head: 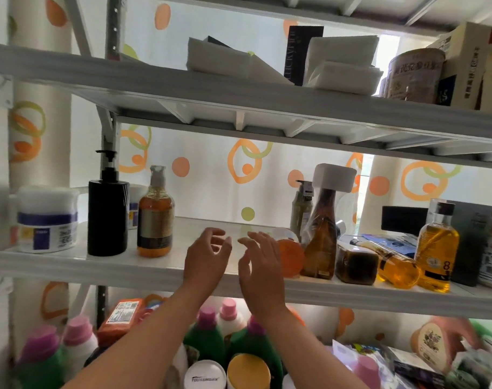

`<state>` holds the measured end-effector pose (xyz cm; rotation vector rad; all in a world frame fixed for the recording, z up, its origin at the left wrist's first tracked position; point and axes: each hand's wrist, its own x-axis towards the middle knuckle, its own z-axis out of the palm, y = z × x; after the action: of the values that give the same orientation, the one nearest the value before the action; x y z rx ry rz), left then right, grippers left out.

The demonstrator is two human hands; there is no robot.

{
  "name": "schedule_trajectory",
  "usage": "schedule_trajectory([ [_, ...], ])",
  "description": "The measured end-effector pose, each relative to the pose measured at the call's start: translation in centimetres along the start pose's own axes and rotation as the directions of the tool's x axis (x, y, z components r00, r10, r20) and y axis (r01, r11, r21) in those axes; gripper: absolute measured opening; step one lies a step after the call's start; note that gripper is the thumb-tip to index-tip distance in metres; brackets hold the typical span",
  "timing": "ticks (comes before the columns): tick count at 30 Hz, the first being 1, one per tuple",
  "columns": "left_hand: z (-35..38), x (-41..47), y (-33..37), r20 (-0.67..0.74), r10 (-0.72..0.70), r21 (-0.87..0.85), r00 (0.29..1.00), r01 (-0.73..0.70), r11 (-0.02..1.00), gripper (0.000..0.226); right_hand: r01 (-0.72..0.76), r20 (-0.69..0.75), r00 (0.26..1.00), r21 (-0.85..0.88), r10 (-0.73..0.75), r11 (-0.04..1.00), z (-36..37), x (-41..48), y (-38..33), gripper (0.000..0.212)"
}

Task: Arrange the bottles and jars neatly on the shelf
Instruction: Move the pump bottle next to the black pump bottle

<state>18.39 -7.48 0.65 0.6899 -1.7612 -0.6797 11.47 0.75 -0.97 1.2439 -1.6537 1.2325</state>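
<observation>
Bottles [107,211] at shelf [71,265] left are stood neatly; those at right are judged unsorted, one oil bottle [393,265] toppled. Left hand [208,256] and right hand [260,261] are held spread, empty.

- Daylight through the white, orange-circled curtain [211,178] backlights everything.
- The black plastic pump bottle [107,217] at left is a silhouette; the clear bottle of yellow liquid [438,248] at right glows.
- Lower corners blur; white metal shelf boards [71,266] bow.

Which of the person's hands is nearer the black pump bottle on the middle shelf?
Left. The left hand is to the right of the black pump bottle, past the amber bottle; the right hand is further right again.
</observation>
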Motion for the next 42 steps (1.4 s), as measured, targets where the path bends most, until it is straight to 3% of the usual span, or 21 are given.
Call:
schedule_trajectory([
  [4,-4.6,1.4,-1.9,-0.202,-0.088,-0.053,0.975,0.079,0.995,0.029,-0.23,0.276,0.949,0.278,0.152,0.933,3.7,0.5,-4.2,0.035],
  [8,-8.1,2.4,-4.3,-0.309,-0.137,0.034,0.941,0.155,0.987,0.048,-0.423,0.514,0.83,0.327,0.217,0.845,7.7,2.1,-7.4,0.07],
  [11,-9.4,3.1,-5.6,-0.244,-0.206,0.037,0.948,0.221,0.974,0.063,-0.474,0.607,0.765,0.305,0.215,0.826,10.1,3.3,-8.7,0.086],
  [13,-9.6,3.7,-6.1,-0.148,-0.257,0.036,0.955,0.265,0.964,0.068,-0.484,0.635,0.742,0.29,0.212,0.826,11.3,3.7,-8.9,0.085],
  [16,-9.4,4.3,-6.5,-0.051,-0.284,0.096,0.958,0.287,0.953,0.067,-0.493,0.626,0.733,0.218,0.267,0.842,12.4,3.5,-9.0,0.062],
  [19,-8.8,4.5,-6.7,-0.06,-0.303,0.146,0.951,0.308,0.94,0.069,-0.466,0.576,0.76,0.158,0.303,0.87,12.8,3.2,-8.9,0.045],
  [26,-7.8,4.3,-6.6,-0.025,-0.287,0.156,0.958,0.287,0.945,0.067,-0.485,0.436,0.818,0.168,0.376,0.858,11.9,2.5,-7.7,0.039],
  [35,-2.8,2.5,-4.4,0.187,-0.225,0.081,0.956,0.214,0.974,0.062,-0.477,0.233,0.847,-0.065,0.478,0.877,6.4,1.6,-3.5,0.029],
  [42,1.9,0.4,-3.5,0.113,-0.074,0.351,0.991,0.03,0.936,0.062,-0.452,0.157,0.874,-0.09,0.461,0.887,3.7,-0.2,-0.4,0.036],
])
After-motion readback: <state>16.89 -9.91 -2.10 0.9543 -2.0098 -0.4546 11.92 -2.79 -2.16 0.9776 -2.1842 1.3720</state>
